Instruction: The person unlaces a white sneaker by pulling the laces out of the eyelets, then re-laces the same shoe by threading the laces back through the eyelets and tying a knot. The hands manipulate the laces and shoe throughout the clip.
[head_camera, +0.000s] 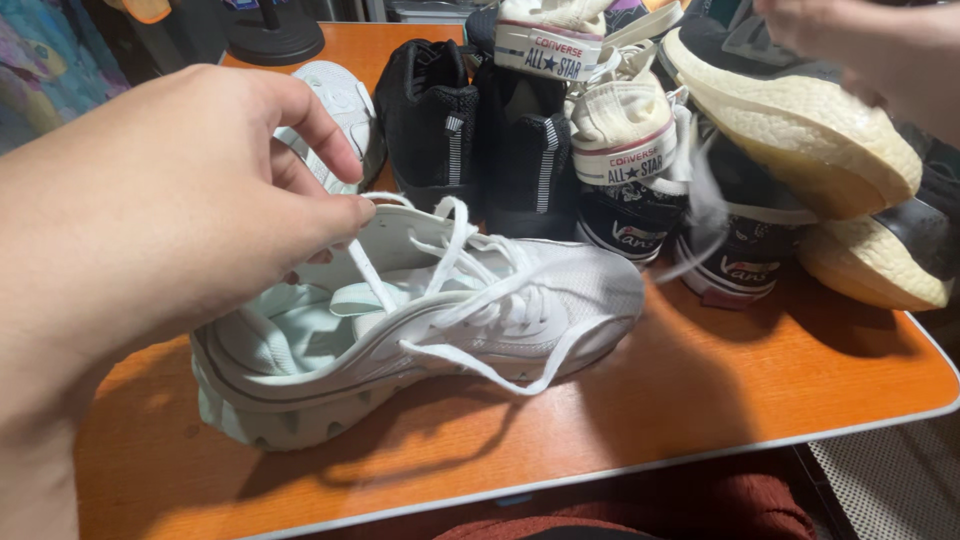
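Pinching a white lace (372, 282) between thumb and fingertips, the left hand (190, 200) hangs over the back part of a white sneaker (420, 330). That sneaker lies tipped on its side near the front edge of the orange table (700, 400), more toward the left end, with its chunky pale sole facing the front edge and its toe pointing to the right. Its laces are loose, and one end loops down over the side of the shoe onto the table top. The right hand (870, 50) is up at the far right corner, blurry, and it rests on a black running shoe with a thick cream sole (800, 120); I cannot tell if its fingers are closed or spread. That shoe is tilted up with its sole showing. A second shoe with a cream sole (880, 260) lies under it, close to the right edge. Along the far edge, many shoes crowd together. Two black mesh sneakers (470, 130) stand side by side just behind the white sneaker. Another white sneaker (345, 115) peeks out to their left, partly hidden behind the left hand. Cream canvas high-tops (620, 130) are stacked on top of dark low skate shoes (740, 265), touching them. A round black stand base (275, 40) sits at the far left corner.
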